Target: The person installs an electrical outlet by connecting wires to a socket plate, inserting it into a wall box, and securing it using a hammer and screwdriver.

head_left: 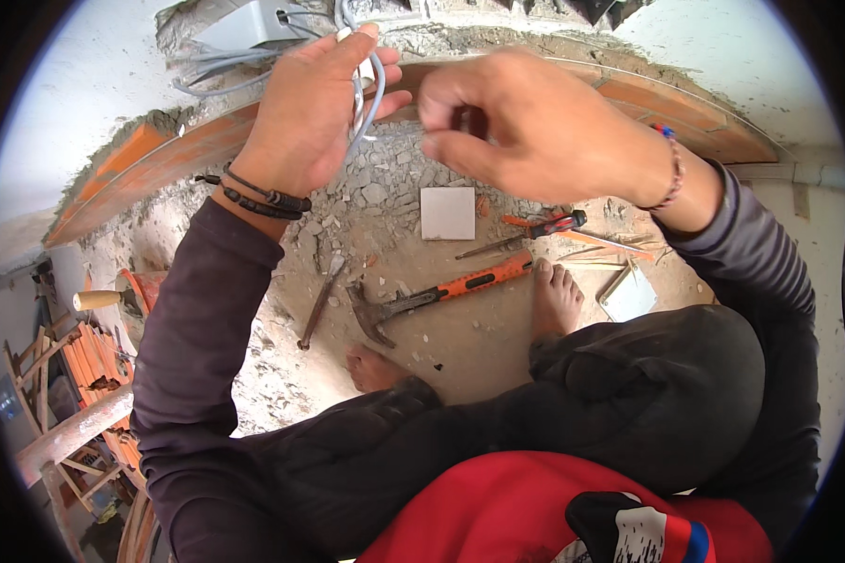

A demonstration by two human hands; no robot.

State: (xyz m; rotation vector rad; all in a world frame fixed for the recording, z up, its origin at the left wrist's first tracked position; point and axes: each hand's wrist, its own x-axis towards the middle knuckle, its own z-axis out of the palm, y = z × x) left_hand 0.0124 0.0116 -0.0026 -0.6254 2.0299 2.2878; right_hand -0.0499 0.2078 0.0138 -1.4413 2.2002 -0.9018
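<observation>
My left hand (314, 103) is closed on a looped grey cable (381, 89), its thumb pressing from above. Along with the cable it holds a small white piece (366, 73) whose kind I cannot make out. Just to the right, my right hand (512, 127) is curled, its thumb and forefinger tips close together. Whatever lies between those fingers, if anything, is too small or hidden to name. Behind the left hand, a grey-white electrical box (244, 26) sits by the broken wall, with more grey cables (225, 58) coming from it.
Rubble (376, 169) lies along the brick wall base (662, 103). On the floor are a white square plate (448, 214), a screwdriver (545, 228), an orange-handled claw hammer (441, 293), a metal chisel (323, 300) and a white cover (629, 293). Stacked bricks (99, 361) stand at left.
</observation>
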